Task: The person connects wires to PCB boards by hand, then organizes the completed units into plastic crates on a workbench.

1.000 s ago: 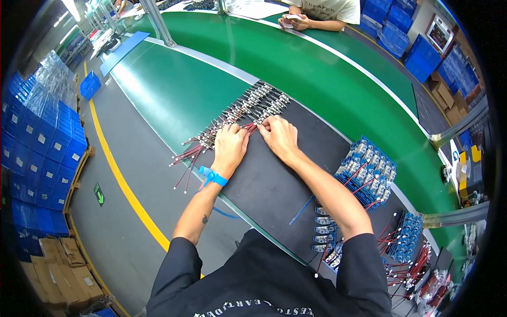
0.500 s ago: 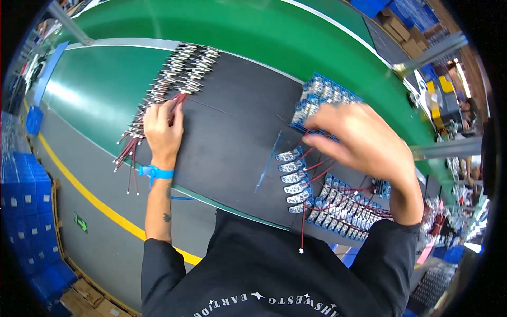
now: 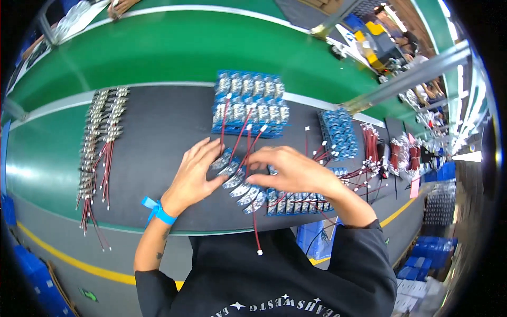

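A fanned row of small blue-and-silver circuit boards (image 3: pixel 244 191) with red wires lies on the dark mat before me. My left hand (image 3: pixel 191 174) rests at the row's left side, its fingers stretched out and thumb apart, touching the upper boards. Over the row's right side is my right hand (image 3: pixel 288 169). Its fingers are bent, with a gap between thumb and forefinger beside the red wires (image 3: pixel 248 145); no held thing shows there. White connectors tip these wires, and another wire hangs over the front edge. Just beyond stands a stack of similar boards (image 3: pixel 251 100).
Metal-tipped parts with dark red wires (image 3: pixel 97 142) lie in long rows at left. Right of my hands are more wired boards (image 3: pixel 296 203), a blue board stack (image 3: pixel 338 134) and red wire bundles (image 3: pixel 372 145). A green conveyor strip (image 3: pixel 174 47) runs behind. Metal posts (image 3: pixel 406 79) rise at right.
The view has swung right. My left hand has left the wires at left and come to the fanned boards. My right hand has moved from the stack down to that row.
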Motion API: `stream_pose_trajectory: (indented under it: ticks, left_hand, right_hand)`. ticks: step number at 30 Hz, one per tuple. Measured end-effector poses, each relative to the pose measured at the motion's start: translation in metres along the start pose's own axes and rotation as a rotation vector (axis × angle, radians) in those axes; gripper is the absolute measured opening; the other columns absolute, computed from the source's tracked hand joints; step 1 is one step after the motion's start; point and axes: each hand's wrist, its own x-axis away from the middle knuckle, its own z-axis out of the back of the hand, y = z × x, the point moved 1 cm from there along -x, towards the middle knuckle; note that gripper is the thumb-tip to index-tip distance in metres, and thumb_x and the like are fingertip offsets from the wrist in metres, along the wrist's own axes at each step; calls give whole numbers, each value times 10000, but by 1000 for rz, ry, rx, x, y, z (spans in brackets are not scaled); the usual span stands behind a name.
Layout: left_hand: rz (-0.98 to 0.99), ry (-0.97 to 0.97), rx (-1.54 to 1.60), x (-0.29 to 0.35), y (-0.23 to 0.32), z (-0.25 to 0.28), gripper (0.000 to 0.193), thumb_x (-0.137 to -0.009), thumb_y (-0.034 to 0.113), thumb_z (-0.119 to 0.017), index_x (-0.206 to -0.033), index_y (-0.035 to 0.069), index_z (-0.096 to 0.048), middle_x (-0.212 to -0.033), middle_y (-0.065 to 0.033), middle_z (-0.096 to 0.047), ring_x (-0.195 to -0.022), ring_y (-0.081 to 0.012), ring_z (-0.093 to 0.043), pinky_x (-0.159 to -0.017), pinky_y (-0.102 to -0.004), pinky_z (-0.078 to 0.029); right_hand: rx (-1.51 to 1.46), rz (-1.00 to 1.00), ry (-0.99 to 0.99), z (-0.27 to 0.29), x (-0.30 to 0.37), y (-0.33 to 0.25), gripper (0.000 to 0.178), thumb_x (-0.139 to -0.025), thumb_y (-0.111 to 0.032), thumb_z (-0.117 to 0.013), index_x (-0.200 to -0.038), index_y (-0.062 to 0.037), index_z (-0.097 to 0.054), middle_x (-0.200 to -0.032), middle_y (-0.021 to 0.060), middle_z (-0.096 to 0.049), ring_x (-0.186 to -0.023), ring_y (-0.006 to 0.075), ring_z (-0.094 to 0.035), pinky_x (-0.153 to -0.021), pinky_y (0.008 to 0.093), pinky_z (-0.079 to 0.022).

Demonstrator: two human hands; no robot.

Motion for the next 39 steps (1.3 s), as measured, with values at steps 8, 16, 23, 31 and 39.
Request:
stream_pose_trajectory:
  ticks: [8,16,23,31,39]
  left_hand:
    - [146,101,231,29,1,11,142,-747,35,-688,-874,-12,-646,-1164,-170,-590,-1084,-336,-574,-878,-391,-474]
    - [453,689,731,96,-10,39,130,-783,-76,-653,-912,-70,-639,-1176,-165,-534,-931,-203,-620,-759,-294,-573]
    - [618,997,1003,132,4,38,157,-779,-111,-634,-929,-70,-612,-1160,-184,-559,-926,-228,-622,-740,-338,-584]
    - [363,1460,1252,151,22,34,398,-811,-88,-590,-1155,76,-475,-1143,-59,-538,-991,-184,-594,-795,-365,-566]
    - [83,1272,1601,151,35,23,606,-796,-25,-562,-1343,97,-330,-1206,-127,-497,-1146,-301,-502,-898,-490,-483]
  right_hand:
    - [-176,117,-56,14,-1,-1,315,-801,-173,-695,-1031,28,-616,-950,166,-650,-869,244,-643,-748,340,-514]
    - [-113,-16,-123,35,-37,-18,230,-855,-171,-641,-975,24,-628,-836,117,-669,-798,188,-645,-696,301,-500]
    - [-236,-18,-557,17,-120,-16,427,-949,-368,-484,-904,22,-653,-817,93,-678,-703,147,-627,-637,282,-508]
    - [-464,-165,-324,-9,-171,-38,499,-918,-443,-517,-1117,13,-562,-1027,112,-614,-873,146,-599,-689,250,-529]
    - [-742,-106,-648,-38,-173,-48,240,-903,-167,-589,-1063,10,-565,-900,89,-651,-753,147,-652,-644,241,-533]
